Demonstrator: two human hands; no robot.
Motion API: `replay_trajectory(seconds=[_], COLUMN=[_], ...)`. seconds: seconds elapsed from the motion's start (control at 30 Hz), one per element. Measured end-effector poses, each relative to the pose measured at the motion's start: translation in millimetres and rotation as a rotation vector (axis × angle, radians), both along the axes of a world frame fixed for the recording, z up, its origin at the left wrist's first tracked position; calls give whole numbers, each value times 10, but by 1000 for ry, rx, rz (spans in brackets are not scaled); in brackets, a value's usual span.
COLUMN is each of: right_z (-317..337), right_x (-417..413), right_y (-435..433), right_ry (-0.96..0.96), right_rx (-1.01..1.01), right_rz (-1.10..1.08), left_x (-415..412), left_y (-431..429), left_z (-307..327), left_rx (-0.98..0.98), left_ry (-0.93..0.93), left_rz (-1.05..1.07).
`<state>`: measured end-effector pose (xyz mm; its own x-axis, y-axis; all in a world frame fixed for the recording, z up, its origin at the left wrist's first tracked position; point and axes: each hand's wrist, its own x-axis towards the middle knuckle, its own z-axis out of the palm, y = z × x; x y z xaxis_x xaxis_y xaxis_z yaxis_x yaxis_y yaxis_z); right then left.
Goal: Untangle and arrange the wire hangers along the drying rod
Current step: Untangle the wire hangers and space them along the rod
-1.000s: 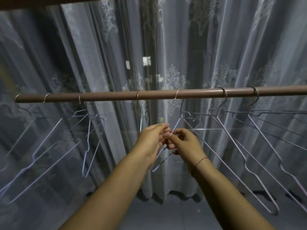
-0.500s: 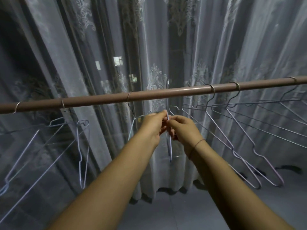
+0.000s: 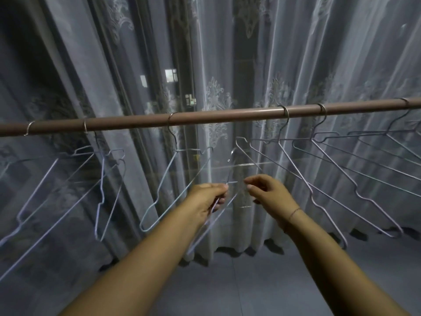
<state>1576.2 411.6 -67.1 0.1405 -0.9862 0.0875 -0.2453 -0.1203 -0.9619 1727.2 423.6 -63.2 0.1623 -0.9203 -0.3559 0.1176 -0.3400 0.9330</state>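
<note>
A brown drying rod (image 3: 227,115) runs across the view with several wire hangers hooked on it. One hanger (image 3: 162,179) hangs just left of centre, and others (image 3: 296,169) fan out to the right. My left hand (image 3: 208,198) grips a loose wire hanger (image 3: 200,236) below the rod; its blurred hook (image 3: 230,156) is off the rod and points up. My right hand (image 3: 270,193) is beside it with curled fingers, thumb and forefinger close together. Blur hides whether they pinch the wire.
More hangers (image 3: 102,176) hang crowded at the left end of the rod. A sheer patterned curtain (image 3: 216,65) hangs close behind the rod. Grey tiled floor (image 3: 250,281) lies below.
The hanger I held up at the rod has come down off it. My hands have dropped lower and moved apart. The view has shifted left.
</note>
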Motion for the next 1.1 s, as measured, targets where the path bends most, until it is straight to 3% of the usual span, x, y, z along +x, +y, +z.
replay_trajectory(seconds=[0.23, 0.37, 0.47, 0.6, 0.77, 1.1], right_z=[-54, -45, -37, 88, 351, 724], right_x=[-113, -157, -193, -245, -265, -195], right_y=[56, 133, 204, 342, 374, 56], right_ry=[425, 476, 347, 20, -341, -501], right_rx=[-166, -83, 15, 169, 205, 67], right_rz=[205, 248, 208, 122, 96, 76], left_x=[67, 42, -37, -193, -416, -586], left_y=[213, 246, 267, 269, 177, -118], left_z=[-107, -121, -94, 40, 278, 717], left_rx=[-32, -105, -192, -306, -353, -420], left_ry=[-236, -281, -338, -420, -216, -85], left_rz=[-136, -62, 46, 132, 68, 83])
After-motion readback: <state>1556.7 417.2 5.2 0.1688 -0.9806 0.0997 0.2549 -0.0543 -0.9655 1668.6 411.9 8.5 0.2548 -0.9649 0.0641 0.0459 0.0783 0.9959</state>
